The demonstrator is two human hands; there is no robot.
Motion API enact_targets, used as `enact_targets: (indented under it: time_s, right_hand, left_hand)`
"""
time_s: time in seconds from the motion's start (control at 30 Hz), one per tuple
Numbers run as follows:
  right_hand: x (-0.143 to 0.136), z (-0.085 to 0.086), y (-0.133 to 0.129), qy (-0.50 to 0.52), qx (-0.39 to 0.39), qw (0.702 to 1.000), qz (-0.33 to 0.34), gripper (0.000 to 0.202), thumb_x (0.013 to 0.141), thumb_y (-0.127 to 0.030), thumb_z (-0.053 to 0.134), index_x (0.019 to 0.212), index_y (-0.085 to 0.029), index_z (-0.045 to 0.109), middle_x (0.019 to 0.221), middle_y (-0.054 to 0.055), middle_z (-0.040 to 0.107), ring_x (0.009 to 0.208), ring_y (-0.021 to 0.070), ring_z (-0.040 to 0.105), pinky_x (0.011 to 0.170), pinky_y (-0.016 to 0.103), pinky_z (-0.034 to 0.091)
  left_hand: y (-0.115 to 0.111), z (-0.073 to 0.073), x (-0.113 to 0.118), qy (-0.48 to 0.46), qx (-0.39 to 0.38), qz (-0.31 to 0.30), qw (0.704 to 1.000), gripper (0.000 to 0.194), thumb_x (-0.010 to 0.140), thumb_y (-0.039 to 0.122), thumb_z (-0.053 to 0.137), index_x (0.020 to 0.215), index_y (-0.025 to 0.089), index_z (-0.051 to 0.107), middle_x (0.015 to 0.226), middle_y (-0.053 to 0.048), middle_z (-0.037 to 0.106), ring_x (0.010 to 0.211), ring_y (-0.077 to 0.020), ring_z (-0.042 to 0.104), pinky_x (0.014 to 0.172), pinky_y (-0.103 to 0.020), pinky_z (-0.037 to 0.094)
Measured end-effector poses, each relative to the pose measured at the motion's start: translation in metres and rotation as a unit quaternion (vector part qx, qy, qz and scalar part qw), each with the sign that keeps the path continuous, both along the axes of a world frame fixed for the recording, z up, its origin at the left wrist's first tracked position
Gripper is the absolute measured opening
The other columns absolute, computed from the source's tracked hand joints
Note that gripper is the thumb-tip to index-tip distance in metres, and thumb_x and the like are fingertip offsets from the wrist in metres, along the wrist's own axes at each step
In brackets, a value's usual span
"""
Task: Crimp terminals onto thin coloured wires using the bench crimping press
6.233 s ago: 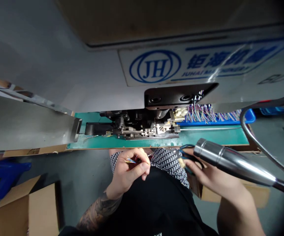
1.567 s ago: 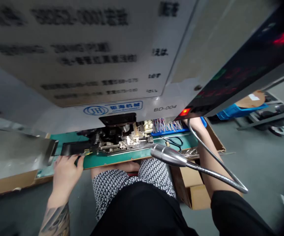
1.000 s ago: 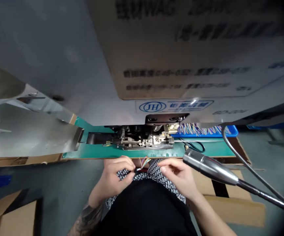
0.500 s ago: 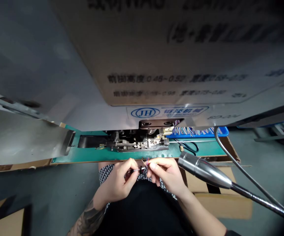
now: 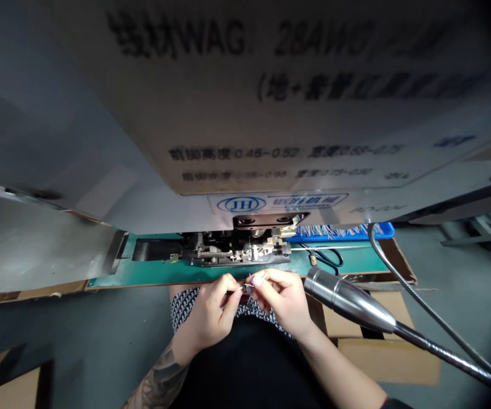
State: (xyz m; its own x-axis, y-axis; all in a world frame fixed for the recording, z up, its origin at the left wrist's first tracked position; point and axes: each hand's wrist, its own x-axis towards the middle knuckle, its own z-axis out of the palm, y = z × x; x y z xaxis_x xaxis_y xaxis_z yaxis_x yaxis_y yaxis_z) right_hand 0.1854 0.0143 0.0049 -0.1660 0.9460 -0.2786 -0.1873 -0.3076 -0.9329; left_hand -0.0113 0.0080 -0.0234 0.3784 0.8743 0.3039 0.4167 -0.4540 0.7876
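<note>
Thin wires point(image 5: 250, 280), one of them purple, show between the fingertips of my two hands, just in front of the bench edge. My left hand point(image 5: 215, 309) pinches the cable end with thumb and index finger. My right hand point(image 5: 282, 298) is closed on the thin wires, its thumb and index finger pressed together. The fingertips of both hands are nearly touching. Behind them stands the machine's metal crimping mechanism point(image 5: 249, 250) on the green bench top point(image 5: 151, 275). The fine wire ends are partly hidden by my fingers.
A large machine housing point(image 5: 143, 193) hangs low overhead. To the right, a metal lamp head point(image 5: 349, 299) on a flexible neck reaches close to my right hand. A blue tray point(image 5: 387, 229) of wires lies behind it. Cardboard boxes point(image 5: 390, 360) are on the floor at the right.
The wires between my hands are now more covered by my right fingertips, and my hands have come slightly closer together. The view has shifted a little, showing more of the housing's label.
</note>
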Motion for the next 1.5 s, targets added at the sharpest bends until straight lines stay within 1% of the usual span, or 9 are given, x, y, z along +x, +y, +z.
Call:
enact_targets:
  time_s: [0.13,0.27,0.7,1.0,1.07,1.17,1.3,1.4,1.5]
  right_hand:
    - [-0.009,0.002,0.005,-0.022,-0.001,0.997,-0.069,0.036,0.096,-0.05,0.08,0.079,-0.018,0.077,0.062,0.0,0.069,0.047,0.0096,0.055,0.045,0.019,0.045]
    - [-0.012,0.005,0.012,-0.049,0.012,0.993,-0.106,0.039,0.094,-0.047,0.082,0.069,-0.018,0.074,0.056,-0.001,0.066,0.045,0.01,0.054,0.046,0.02,0.045]
    - [-0.013,0.002,0.018,-0.109,0.018,0.985,-0.133,0.041,0.089,-0.046,0.085,0.063,-0.017,0.074,0.051,-0.001,0.063,0.045,0.0111,0.052,0.048,0.023,0.041]
    - [-0.011,0.005,0.02,-0.113,0.026,0.99,-0.079,0.033,0.09,-0.048,0.086,0.072,-0.02,0.082,0.057,0.002,0.068,0.047,0.0155,0.054,0.046,0.029,0.044]
    - [-0.011,0.007,0.021,-0.077,0.016,0.996,-0.036,0.032,0.09,-0.049,0.086,0.076,-0.02,0.084,0.056,0.001,0.067,0.044,0.0148,0.051,0.043,0.029,0.043]
    - [-0.01,0.007,0.019,-0.02,-0.004,1.0,-0.012,0.033,0.093,-0.051,0.082,0.081,-0.02,0.085,0.058,0.001,0.069,0.044,0.0128,0.052,0.043,0.026,0.045]
    - [-0.009,-0.002,0.012,0.004,0.0,1.0,-0.023,0.033,0.094,-0.053,0.082,0.09,-0.02,0.087,0.062,0.002,0.072,0.046,0.0124,0.058,0.043,0.022,0.046]
    - [-0.009,-0.006,0.009,0.007,0.017,0.999,-0.031,0.035,0.094,-0.053,0.08,0.088,-0.019,0.087,0.062,0.002,0.073,0.047,0.0133,0.059,0.042,0.023,0.046]
    - [-0.01,-0.003,0.009,0.01,0.015,0.999,-0.051,0.03,0.095,-0.048,0.08,0.088,-0.019,0.086,0.062,0.001,0.072,0.047,0.0131,0.059,0.044,0.023,0.047]
  left_hand:
    - [0.003,-0.008,0.013,0.033,0.121,0.084,0.988,0.011,0.105,0.01,0.057,0.102,0.021,0.058,0.087,-0.003,0.072,0.074,-0.0155,0.074,0.068,-0.025,0.053]
    - [0.005,-0.013,0.024,0.057,0.167,0.14,0.974,0.012,0.105,0.01,0.058,0.1,0.021,0.058,0.085,-0.003,0.074,0.071,-0.0159,0.075,0.065,-0.026,0.053]
    - [0.007,-0.015,0.03,0.055,0.166,0.166,0.97,0.016,0.103,0.009,0.059,0.095,0.022,0.057,0.083,-0.003,0.073,0.069,-0.0166,0.075,0.065,-0.025,0.056]
    - [0.012,-0.01,0.015,0.049,0.14,0.114,0.982,0.016,0.103,0.008,0.055,0.095,0.021,0.063,0.085,-0.005,0.072,0.075,-0.0183,0.074,0.07,-0.027,0.057]
    - [0.013,-0.006,0.01,0.013,0.092,0.079,0.993,0.019,0.104,0.011,0.054,0.091,0.021,0.063,0.083,-0.005,0.071,0.073,-0.0172,0.072,0.068,-0.027,0.055]
    - [0.011,0.001,0.005,-0.091,-0.087,0.031,0.992,0.018,0.107,0.021,0.056,0.09,0.02,0.063,0.084,-0.005,0.073,0.072,-0.016,0.071,0.068,-0.027,0.055]
    - [0.008,0.005,0.006,-0.22,-0.307,0.024,0.925,0.024,0.104,0.037,0.065,0.088,0.02,0.06,0.077,-0.002,0.07,0.067,-0.0156,0.067,0.063,-0.026,0.052]
    - [0.007,0.003,0.009,-0.267,-0.363,0.017,0.893,0.03,0.101,0.042,0.068,0.084,0.02,0.055,0.067,0.002,0.062,0.057,-0.012,0.054,0.054,-0.023,0.042]
    - [0.005,-0.001,0.012,-0.28,-0.348,0.017,0.895,0.031,0.103,0.044,0.066,0.086,0.021,0.054,0.068,0.001,0.061,0.057,-0.0125,0.054,0.054,-0.024,0.042]
